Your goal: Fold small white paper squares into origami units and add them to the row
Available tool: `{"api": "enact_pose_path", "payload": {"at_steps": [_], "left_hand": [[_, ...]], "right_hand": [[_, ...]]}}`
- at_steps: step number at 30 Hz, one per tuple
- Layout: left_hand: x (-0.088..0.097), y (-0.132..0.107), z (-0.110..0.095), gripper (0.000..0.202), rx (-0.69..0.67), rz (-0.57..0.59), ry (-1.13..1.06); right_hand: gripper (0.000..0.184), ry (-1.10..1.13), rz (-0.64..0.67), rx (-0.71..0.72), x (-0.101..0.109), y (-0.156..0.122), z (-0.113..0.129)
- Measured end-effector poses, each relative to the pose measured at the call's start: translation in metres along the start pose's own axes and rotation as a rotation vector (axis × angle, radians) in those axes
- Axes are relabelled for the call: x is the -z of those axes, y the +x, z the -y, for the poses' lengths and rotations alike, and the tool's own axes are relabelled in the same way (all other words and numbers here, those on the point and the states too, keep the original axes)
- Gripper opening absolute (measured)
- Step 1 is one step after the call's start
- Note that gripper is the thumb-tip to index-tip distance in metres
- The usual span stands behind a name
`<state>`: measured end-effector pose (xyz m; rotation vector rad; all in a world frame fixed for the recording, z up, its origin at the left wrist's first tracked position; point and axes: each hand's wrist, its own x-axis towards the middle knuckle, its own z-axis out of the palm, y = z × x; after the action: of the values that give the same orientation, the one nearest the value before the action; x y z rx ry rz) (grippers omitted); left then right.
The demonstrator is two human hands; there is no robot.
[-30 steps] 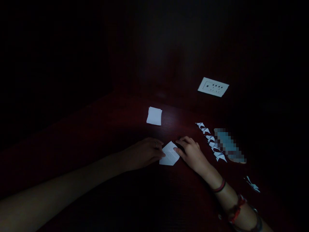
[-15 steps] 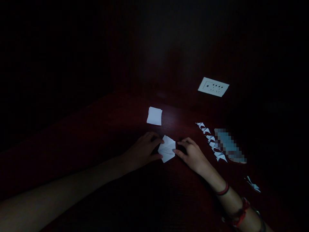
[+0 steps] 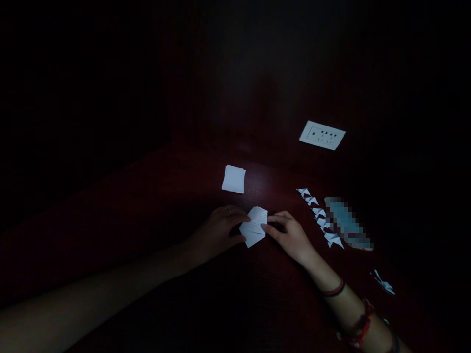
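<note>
A small folded sheet of paper (image 3: pixel 254 228), white with lines of writing on it, lies between my two hands on the dark red table. My left hand (image 3: pixel 221 230) holds its left side, a fingertip on the upper face and the thumb at the lower left edge. Along the right edge, my right hand (image 3: pixel 289 233) pinches it, with the thumb on top and the fingers curled at the far side. What the fingertips do beneath the paper is hidden.
A stack of square white paper (image 3: pixel 234 179) sits beyond my hands. To the right runs a row of several folded paper pieces (image 3: pixel 319 214), beside a blurred phone-like object (image 3: pixel 348 223). Nearer lies another folded paper piece (image 3: pixel 384 283). A socket plate (image 3: pixel 323 135) is on the wall.
The paper's upper right outline has changed, with its top edge now broader and flatter. My right thumb has slid slightly left onto it. The whole view has shifted a little.
</note>
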<state>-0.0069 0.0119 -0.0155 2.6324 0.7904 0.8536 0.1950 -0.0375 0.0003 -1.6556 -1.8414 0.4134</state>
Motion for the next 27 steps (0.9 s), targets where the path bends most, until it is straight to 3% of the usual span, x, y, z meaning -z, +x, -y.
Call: {"api": "enact_pose_path", "payload": {"at_steps": [5,12,19,27], "left_hand": [[-0.002,0.000,0.001,0.038,0.039,0.009,0.000],[-0.006,-0.003,0.005,0.038,0.034,0.058,0.083],[-0.003,-0.001,0.004,0.032,-0.023,0.055,0.112],[-0.002,0.000,-0.001,0.026,-0.025,0.093,0.107]], "right_hand": [[0.007,-0.036,-0.062,0.083,-0.001,-0.005,0.009],[0.016,-0.259,-0.035,0.223,-0.001,-0.012,0.019],[0.025,-0.271,0.006,0.225,0.008,-0.014,0.026],[0.016,-0.369,0.035,0.260,0.000,-0.015,0.020]]}}
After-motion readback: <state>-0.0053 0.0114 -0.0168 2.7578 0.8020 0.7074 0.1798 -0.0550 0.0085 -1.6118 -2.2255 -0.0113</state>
